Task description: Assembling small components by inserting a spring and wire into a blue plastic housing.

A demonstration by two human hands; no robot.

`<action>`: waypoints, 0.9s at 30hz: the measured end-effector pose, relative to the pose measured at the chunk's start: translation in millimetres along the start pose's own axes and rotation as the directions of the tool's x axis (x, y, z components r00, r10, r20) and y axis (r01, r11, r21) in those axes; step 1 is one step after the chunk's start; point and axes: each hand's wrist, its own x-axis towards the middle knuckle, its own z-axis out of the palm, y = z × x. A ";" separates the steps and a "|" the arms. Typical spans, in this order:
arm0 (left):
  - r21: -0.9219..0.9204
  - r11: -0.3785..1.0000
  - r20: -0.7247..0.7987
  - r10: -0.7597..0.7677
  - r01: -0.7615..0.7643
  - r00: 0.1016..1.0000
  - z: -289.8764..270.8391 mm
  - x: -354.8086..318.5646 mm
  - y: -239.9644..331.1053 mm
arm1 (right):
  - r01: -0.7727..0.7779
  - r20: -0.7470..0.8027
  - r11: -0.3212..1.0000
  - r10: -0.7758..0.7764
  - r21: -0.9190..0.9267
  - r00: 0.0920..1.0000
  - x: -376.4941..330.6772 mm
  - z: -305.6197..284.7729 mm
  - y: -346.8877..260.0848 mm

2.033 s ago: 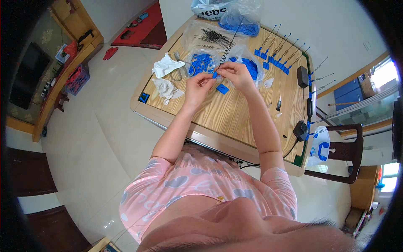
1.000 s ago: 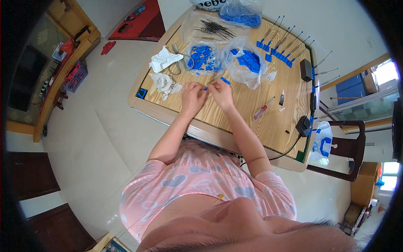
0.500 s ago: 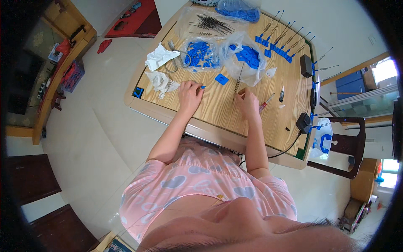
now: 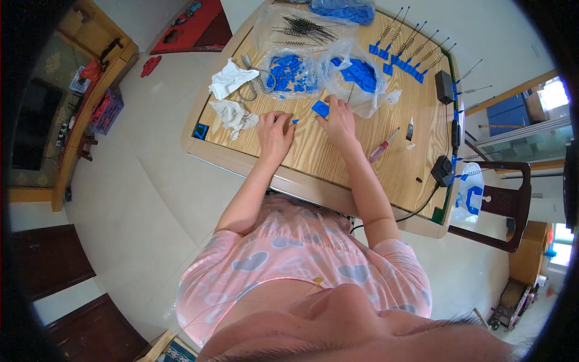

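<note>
Since half a second back, both hands have slid up the table: the right one has left the table's middle and gone up to the bag's mouth.

From the head camera, my left hand (image 4: 275, 134) lies palm down on the wooden table (image 4: 362, 163), fingers loosely curled; a tiny blue piece (image 4: 295, 121) lies just off its fingertips, and I cannot tell whether they pinch anything. My right hand (image 4: 338, 122) sits just beside it, fingers bent over a small blue plastic block (image 4: 321, 108) at the lip of the clear bag of blue parts (image 4: 357, 75); it touches the block, but a firm grip I cannot confirm. A second bag of blue parts (image 4: 291, 72) lies left of that one, crumpled white cloths (image 4: 232, 78) further left, thin metal springs (image 4: 304, 27) at the far edge. Finished spring-and-clip pieces (image 4: 409, 54) stand in a row to the right; a red-handled screwdriver (image 4: 380, 148) lies near my right wrist.

I judge this the pick-up step of an assembly round: fetching a fresh block. Next would want a sure pinch on it, then a spring brought over.
</note>
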 end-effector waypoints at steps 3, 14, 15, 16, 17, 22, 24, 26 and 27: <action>-0.016 1.000 -0.015 0.008 -0.008 1.000 -2.8 0.6 2.3 | -0.001 -0.023 0.994 0.003 0.109 1.000 -2.9 4.1 -0.1; -0.134 0.978 -0.079 0.149 -0.159 0.986 -8.8 1.4 7.2 | -0.015 0.121 0.760 -0.083 0.650 0.989 -17.3 -15.2 -29.4; -0.132 0.978 -0.079 0.150 -0.159 0.986 -7.9 0.9 5.7 | -0.039 0.132 0.741 -0.067 0.671 0.989 -18.2 -13.7 -29.0; -0.125 0.980 -0.097 0.146 -0.158 0.984 -7.0 1.9 6.0 | -0.064 0.141 0.721 -0.047 0.690 0.989 -19.1 -12.2 -27.2; -0.119 0.981 -0.115 0.143 -0.156 0.983 -6.1 2.9 6.5 | -0.064 0.138 0.721 -0.044 0.690 0.989 -20.5 -6.0 -22.7; -0.232 0.968 -0.129 0.062 -0.091 0.990 -5.9 0.7 10.4 | -0.344 0.331 0.272 0.093 0.899 0.939 -22.4 5.9 -16.1; -0.275 0.960 -0.122 0.022 -0.054 0.992 -3.2 -2.1 11.6 | -0.341 0.322 0.229 0.117 0.912 0.940 -23.1 2.7 -24.1; -0.395 0.917 -0.078 -0.097 0.059 0.992 -1.3 -3.3 21.1 | -0.337 0.313 0.185 0.147 0.923 0.938 -24.0 3.5 -26.6; -0.396 0.916 -0.076 -0.096 0.058 0.992 -2.1 -1.6 23.0 | -0.307 0.282 0.192 0.145 0.932 0.948 -24.1 7.2 -24.7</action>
